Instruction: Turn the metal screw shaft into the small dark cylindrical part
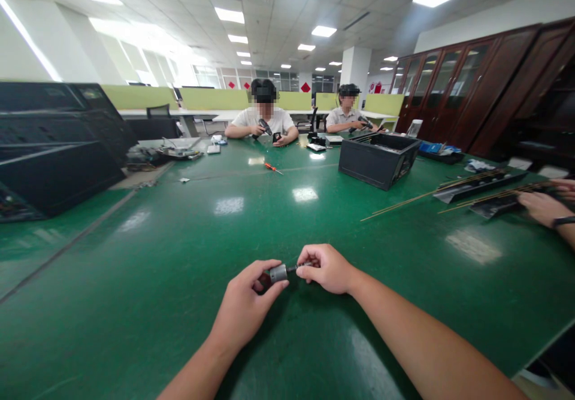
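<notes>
A short grey metal cylinder (278, 273) with a thin dark shaft (292, 268) on one end is held low over the green table, in front of me. My left hand (250, 295) pinches the cylinder's body between thumb and fingers. On the shaft side, the fingers of my right hand (324, 268) close around the shaft's outer end, hiding part of it. The piece lies roughly level between both hands. Whether it is a small motor or a hole saw, I cannot tell.
A red screwdriver (272, 168) lies on the green table (202, 232). Beyond it, a person (262, 121) holds a power drill. A black box (377, 160) stands right of centre. Thin rods (399, 202) lie near another person's hand (541, 208). Dark casings (58, 148) fill the left.
</notes>
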Demonstrator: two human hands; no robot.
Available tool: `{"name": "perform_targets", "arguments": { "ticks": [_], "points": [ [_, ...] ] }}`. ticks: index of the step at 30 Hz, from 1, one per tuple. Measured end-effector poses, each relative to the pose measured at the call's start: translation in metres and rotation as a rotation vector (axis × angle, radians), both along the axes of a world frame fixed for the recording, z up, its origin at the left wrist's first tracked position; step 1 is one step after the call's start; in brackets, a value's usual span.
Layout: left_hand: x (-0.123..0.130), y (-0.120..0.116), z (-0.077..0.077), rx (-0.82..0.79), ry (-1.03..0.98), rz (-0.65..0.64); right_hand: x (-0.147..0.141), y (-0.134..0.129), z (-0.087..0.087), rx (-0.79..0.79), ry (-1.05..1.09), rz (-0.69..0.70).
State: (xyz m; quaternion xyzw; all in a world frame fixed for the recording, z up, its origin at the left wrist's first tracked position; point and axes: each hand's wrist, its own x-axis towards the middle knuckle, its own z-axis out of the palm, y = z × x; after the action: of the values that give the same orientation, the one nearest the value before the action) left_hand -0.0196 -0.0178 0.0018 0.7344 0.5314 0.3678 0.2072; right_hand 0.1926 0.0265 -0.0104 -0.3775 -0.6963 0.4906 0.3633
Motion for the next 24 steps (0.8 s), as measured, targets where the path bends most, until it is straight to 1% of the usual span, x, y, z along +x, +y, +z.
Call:
{"name": "perform_targets", "arguments": {
  "ticks": [6, 17, 24],
  "points": [
    [-0.001, 0.0008, -0.0017, -0.016, -0.002, 0.006, 0.0014, 0.0004, 0.0015, 0.01, -0.004, -0.007],
    [0.001, 0.0004, 0.0015, -0.032, -0.026, 0.029, 0.0018, 0.0021, -0.0022, -0.02, 0.025, -0.003],
    [0.0005, 0.0003, 0.0002, -0.042, -0.038, 0.039, 0.0024, 0.0033, -0.0032, -0.016, 0.027, -0.008]
  ]
}}
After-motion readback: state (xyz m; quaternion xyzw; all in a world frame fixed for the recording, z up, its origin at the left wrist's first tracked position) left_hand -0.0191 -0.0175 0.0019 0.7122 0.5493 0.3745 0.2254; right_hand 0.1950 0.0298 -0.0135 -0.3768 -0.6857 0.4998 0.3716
